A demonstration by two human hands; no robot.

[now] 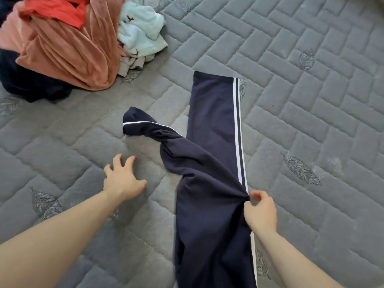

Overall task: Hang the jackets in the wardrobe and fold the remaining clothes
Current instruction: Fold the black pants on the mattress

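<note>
1. We see a grey quilted mattress cover (pixel 291 59) filling the whole view, stitched into padded rectangular blocks set in a basket-weave pattern.
2. We find darker grey embroidered leaf motifs (pixel 301 170) scattered across it: far right, near right, near left and at the left edge.
3. We note soft, even light, with only faint shadows in the stitched seams.

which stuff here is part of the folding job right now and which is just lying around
In use:
navy track pants, one leg straight, the other twisted
right hand, pinching the pants at the striped side
left hand, open, fingers spread over the quilt

Lying about:
clothes pile at the far left
grey quilted bed cover
</note>
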